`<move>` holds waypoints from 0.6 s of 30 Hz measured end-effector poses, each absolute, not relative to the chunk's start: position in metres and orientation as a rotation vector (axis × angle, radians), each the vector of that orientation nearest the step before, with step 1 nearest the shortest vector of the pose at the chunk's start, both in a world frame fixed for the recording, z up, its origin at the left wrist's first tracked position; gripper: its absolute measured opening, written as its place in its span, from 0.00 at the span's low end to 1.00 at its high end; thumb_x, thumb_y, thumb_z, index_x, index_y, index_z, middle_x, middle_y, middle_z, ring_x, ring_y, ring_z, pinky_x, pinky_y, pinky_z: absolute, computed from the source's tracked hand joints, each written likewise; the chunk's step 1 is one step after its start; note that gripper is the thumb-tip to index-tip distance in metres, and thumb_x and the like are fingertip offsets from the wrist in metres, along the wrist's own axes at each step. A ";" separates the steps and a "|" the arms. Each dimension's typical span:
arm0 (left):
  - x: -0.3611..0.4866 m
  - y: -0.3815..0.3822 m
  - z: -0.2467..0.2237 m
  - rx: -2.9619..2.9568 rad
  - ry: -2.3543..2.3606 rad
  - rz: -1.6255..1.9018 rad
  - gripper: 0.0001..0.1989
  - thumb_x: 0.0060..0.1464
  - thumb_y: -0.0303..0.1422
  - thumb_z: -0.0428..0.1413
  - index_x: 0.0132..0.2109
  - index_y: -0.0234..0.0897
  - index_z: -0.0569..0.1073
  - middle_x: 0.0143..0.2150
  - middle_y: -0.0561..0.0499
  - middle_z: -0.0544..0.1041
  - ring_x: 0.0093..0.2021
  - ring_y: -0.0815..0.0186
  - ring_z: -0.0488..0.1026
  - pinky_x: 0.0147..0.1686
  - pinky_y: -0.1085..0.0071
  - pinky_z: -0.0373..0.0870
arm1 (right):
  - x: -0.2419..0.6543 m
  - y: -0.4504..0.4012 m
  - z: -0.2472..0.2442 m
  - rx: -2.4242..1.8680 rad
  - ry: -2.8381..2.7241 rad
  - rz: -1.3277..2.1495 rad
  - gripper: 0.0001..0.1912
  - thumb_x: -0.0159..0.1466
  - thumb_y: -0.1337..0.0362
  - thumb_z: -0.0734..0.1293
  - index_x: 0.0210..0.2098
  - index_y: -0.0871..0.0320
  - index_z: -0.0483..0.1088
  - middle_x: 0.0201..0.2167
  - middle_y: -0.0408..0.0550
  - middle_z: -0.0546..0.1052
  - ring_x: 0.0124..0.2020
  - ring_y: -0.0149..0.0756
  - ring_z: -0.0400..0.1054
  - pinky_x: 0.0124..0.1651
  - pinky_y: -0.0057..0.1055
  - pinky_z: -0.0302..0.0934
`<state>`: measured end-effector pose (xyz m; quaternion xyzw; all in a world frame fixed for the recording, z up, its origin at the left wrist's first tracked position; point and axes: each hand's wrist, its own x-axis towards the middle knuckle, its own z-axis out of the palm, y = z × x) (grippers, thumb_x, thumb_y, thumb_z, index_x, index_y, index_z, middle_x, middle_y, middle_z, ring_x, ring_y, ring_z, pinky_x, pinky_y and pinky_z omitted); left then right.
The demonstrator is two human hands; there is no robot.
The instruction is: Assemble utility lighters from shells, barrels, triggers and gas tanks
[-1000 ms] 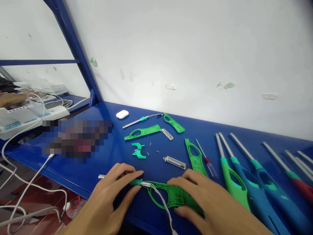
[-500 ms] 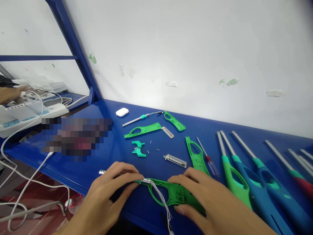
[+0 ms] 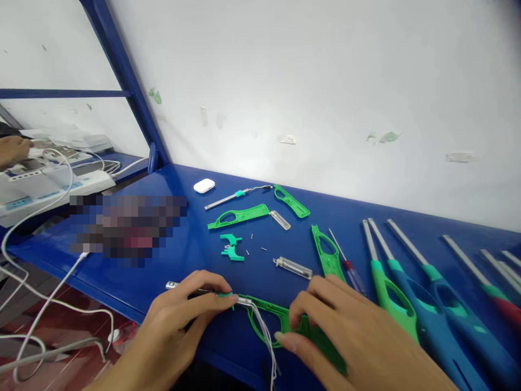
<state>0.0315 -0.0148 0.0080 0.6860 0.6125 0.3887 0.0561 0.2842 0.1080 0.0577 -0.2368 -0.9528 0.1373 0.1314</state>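
Note:
Between the thumb and fingertips of my left hand (image 3: 191, 315) is a lighter's metal nozzle tube (image 3: 171, 285), lying sideways with a teal collar near its right end. White wires (image 3: 266, 334) trail from that end toward the table's front edge. Under the wires lies a green lighter shell half (image 3: 271, 308), inner side up. My right hand (image 3: 337, 326) bends over its right part, thumb and fingers closed around it; the hand hides much of the shell. Beyond the hands are a clear fuel tank (image 3: 293, 267) and another green shell half (image 3: 325, 252).
A screwdriver (image 3: 349, 266) and several whole lighters (image 3: 394, 304) lie to the right. Teal triggers (image 3: 232, 248), small screws, more shell parts (image 3: 238, 216) and a white case (image 3: 204, 185) are farther back. At left are a blurred object (image 3: 130, 228), cables and a power strip (image 3: 52, 195).
My right thumb and fingers have shifted left along the green shell half, more curled than before. The white wires have swung slightly left. My left hand keeps its pinch on the tube.

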 end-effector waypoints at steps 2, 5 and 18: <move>0.032 -0.015 0.009 2.097 1.862 1.179 0.16 0.71 0.24 0.52 0.49 0.51 0.80 0.49 0.56 0.79 0.43 0.73 0.80 0.42 0.80 0.74 | 0.282 0.104 0.054 -0.647 -2.745 0.353 0.06 0.65 0.62 0.75 0.35 0.49 0.73 0.31 0.37 0.78 0.32 0.39 0.77 0.34 0.36 0.70; 0.031 -0.015 0.009 2.108 1.887 1.173 0.15 0.71 0.25 0.53 0.50 0.51 0.80 0.52 0.58 0.80 0.47 0.74 0.81 0.47 0.81 0.74 | 0.275 0.098 0.046 -0.669 -2.749 0.228 0.09 0.63 0.58 0.76 0.36 0.50 0.72 0.30 0.37 0.78 0.29 0.39 0.77 0.27 0.35 0.66; 0.034 -0.009 0.015 2.239 1.793 1.186 0.12 0.71 0.24 0.52 0.48 0.44 0.78 0.47 0.58 0.84 0.51 0.73 0.80 0.52 0.82 0.75 | 0.263 0.089 0.036 -0.665 -2.627 0.042 0.10 0.58 0.73 0.65 0.33 0.51 0.69 0.29 0.40 0.75 0.26 0.38 0.73 0.24 0.35 0.62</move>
